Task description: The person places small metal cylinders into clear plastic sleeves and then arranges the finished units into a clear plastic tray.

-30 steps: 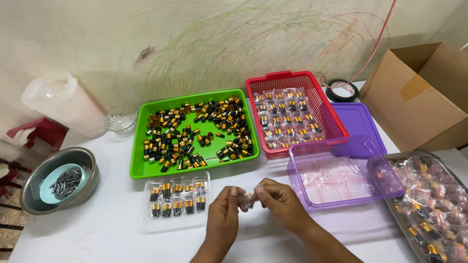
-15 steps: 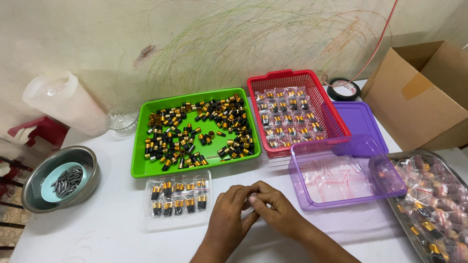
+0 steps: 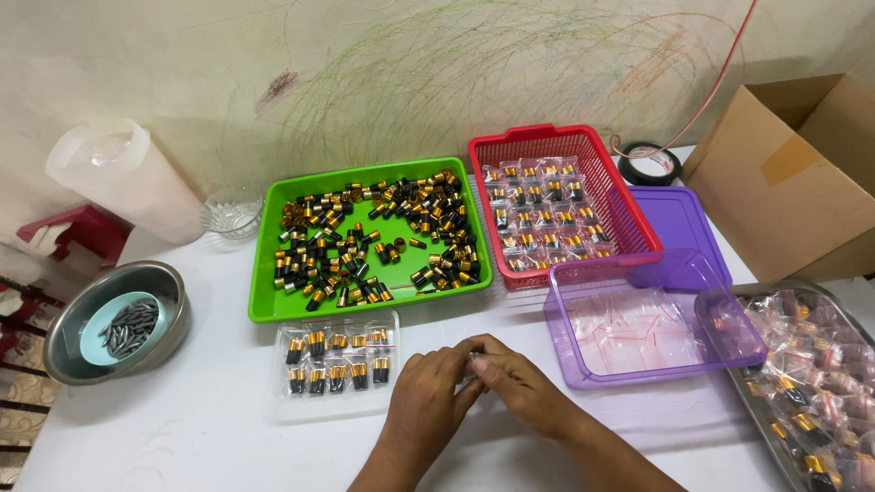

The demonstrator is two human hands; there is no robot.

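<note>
My left hand (image 3: 425, 401) and my right hand (image 3: 512, 386) meet at the near edge of the white table (image 3: 210, 437), fingers pinched together on a small clear plastic bag (image 3: 471, 363) that is mostly hidden between them. Just left of my hands lies a clear flat tray (image 3: 335, 366) with two rows of black-and-gold caps. Behind it a green tray (image 3: 368, 239) holds many loose black-and-gold caps. A purple see-through box (image 3: 653, 332) with empty small bags sits right of my hands.
A red basket (image 3: 557, 202) of bagged caps stands behind the purple box, with a purple lid (image 3: 679, 221) beside it. A metal tray (image 3: 814, 383) of filled bags is at the right edge. A cardboard box (image 3: 793, 178), tape roll (image 3: 649, 166), steel bowl (image 3: 118, 321), glass dish (image 3: 231, 214) and white jug (image 3: 125, 179) ring the table.
My hands have drawn closer together and shifted slightly nearer me; the small bag, visible between my fingers a second ago, is now mostly covered.
</note>
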